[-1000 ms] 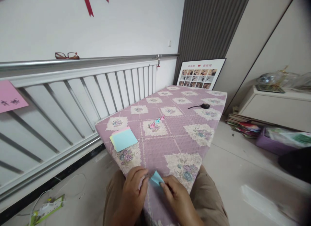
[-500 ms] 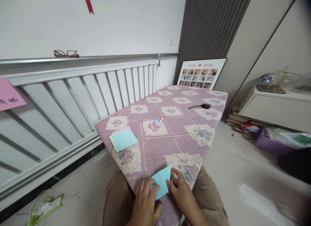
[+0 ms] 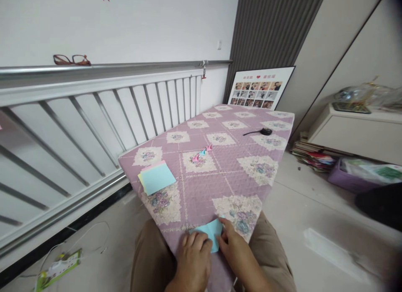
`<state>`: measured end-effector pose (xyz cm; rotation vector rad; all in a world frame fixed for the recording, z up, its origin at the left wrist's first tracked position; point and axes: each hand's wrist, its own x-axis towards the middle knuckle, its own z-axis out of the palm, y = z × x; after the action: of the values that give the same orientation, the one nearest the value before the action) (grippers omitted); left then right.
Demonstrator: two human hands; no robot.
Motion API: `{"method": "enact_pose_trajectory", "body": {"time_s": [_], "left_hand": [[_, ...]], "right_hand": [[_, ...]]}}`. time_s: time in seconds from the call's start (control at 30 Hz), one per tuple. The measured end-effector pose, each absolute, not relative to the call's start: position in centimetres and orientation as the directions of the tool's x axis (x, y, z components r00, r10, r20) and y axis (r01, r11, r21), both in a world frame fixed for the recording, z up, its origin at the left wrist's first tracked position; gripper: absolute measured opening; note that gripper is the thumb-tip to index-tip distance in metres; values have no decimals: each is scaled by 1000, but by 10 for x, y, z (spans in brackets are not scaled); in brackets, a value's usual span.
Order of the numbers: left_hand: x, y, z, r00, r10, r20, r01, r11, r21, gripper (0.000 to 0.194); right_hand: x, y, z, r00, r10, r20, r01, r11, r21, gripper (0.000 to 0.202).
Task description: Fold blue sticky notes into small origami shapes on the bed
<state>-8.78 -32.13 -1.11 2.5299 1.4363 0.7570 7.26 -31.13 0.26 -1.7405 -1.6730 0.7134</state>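
Observation:
A light blue sheet of paper (image 3: 211,231) with a crease lies at the near end of the table, low in the head view. My left hand (image 3: 194,255) is curled over its left part, fingertips pressed on the sheet and covering that side. My right hand (image 3: 230,241) pinches the paper's right edge between thumb and fingers. Farther up the cloth stands a short row of small folded paper pieces: a pink one (image 3: 195,158), a blue one (image 3: 202,152) and another pink one (image 3: 209,147). Left of them lies a stack of coloured paper (image 3: 158,179), blue on top.
A purple flowered cloth (image 3: 201,195) covers the table, with a black object with a strap (image 3: 266,131) toward its far right. A white radiator (image 3: 132,109) runs along the left side, glasses (image 3: 71,60) above it. A power strip (image 3: 59,267) lies on the floor.
My left hand has moved farther over the blue paper, its fingers now drawn closer together. Less of the sheet shows, and its upper corner sits lower. The view has shifted slightly.

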Motion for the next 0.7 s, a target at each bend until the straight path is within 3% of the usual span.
{"method": "enact_pose_trajectory", "body": {"time_s": [0.2,0.27,0.47,0.7], "left_hand": [[-86,-321,-14,395,814,426,767,-547,334,17],[-86,-321,-15,399,809,431,763,-554,333,16],[-93,-318,-12,455,823,339,753,-559,347,13],[-112,-311,2,410,904,124,761,-414,499,30]], "right_hand": [[76,-317,7,-124,963,241,853,227,-469,12],[74,-319,5,-217,928,301,843,334,-422,15],[72,-326,4,-286,913,291,757,402,-515,26],[71,-332,9,-243,948,204,766,316,-560,19]]}}
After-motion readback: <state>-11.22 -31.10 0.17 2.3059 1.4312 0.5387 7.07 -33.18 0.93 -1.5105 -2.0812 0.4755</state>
